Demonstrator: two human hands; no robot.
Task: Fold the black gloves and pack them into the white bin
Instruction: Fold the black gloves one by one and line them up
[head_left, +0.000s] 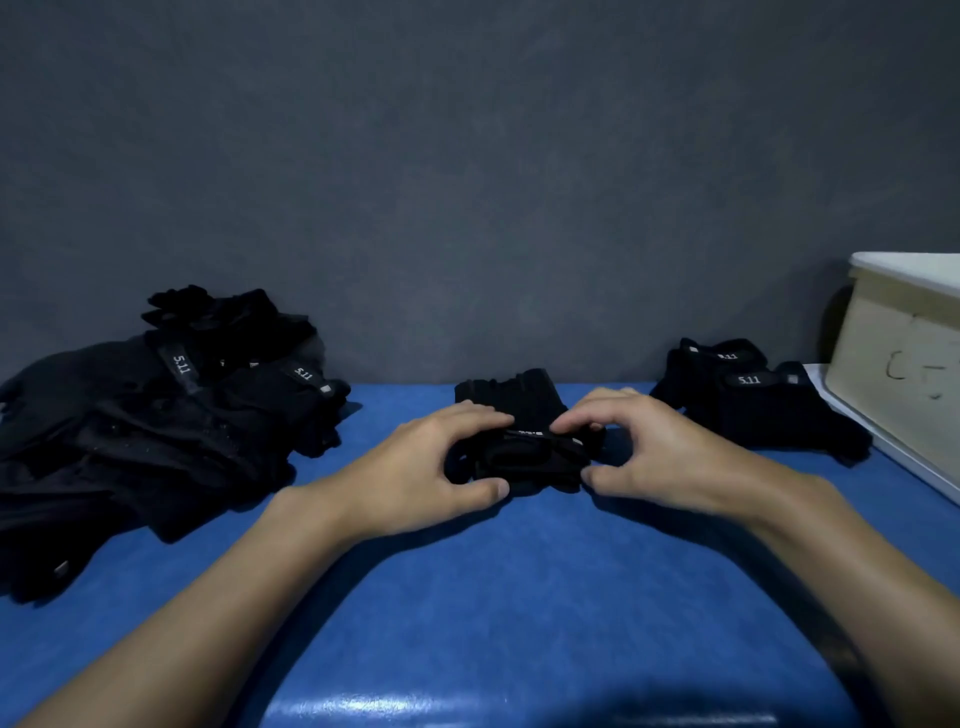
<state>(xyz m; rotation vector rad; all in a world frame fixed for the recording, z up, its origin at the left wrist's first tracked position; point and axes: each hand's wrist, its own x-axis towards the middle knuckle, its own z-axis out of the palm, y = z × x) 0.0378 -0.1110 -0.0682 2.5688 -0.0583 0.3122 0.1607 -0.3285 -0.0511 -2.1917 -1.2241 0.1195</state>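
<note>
Left hand (415, 462) and right hand (649, 447) pinch a black glove (524, 452); piled gloves (171, 415) labelled "5.11".

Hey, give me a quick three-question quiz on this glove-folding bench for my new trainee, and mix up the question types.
1. True or false: the white bin stands at the right end of the blue table.
2. What do the left hand and right hand grip between them? A) a black glove B) a paper label C) nothing
3. Fill in: the big loose pile of gloves lies on the person's ____ side.
Key: 1 true; 2 A; 3 left.
</note>
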